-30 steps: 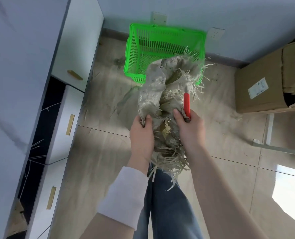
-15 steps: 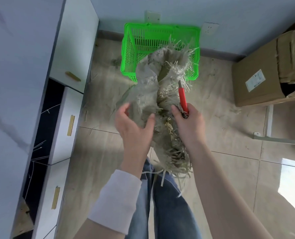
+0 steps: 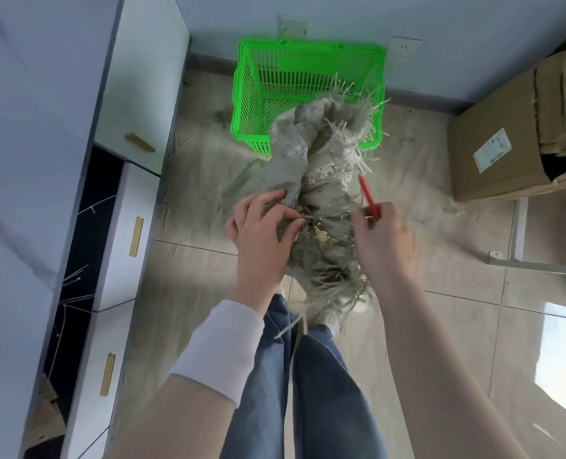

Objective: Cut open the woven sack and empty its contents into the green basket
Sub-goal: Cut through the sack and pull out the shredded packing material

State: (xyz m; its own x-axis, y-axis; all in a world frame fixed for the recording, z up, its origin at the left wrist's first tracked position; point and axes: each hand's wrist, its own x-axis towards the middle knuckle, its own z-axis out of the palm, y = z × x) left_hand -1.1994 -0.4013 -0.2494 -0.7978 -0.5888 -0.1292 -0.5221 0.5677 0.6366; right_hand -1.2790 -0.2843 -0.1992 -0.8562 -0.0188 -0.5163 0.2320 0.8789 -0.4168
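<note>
Grey-white woven sack (image 3: pixel 321 180) is hanging crumpled on the near side of the green basket (image 3: pixel 311 49), with its frayed far end reaching over the basket's near rim and its other frayed end trailing down toward the person's jeans (image 3: pixel 308 376). The basket is standing on the tiled floor (image 3: pixel 202 167) against the wall, and its mesh bottom is showing through on the side away from the sack.

On the near-left of the basket, the left hand (image 3: pixel 261 233) is gripping the sack, fingers curled into the fabric and fingertips pinching at a ragged opening where some pale yellowish bits are showing. On the near-right of the basket, the right hand (image 3: pixel 384 240) is closing round a red-handled tool (image 3: pixel 367 193), whose red shaft is pointing up toward the basket just beside the sack; whether this hand is also pinching the fabric I cannot tell.

Right of the basket a cardboard box (image 3: pixel 493 150) is sitting on the floor, and left of the basket white drawers (image 3: pixel 122 233) with gold handles are lining the wall.
</note>
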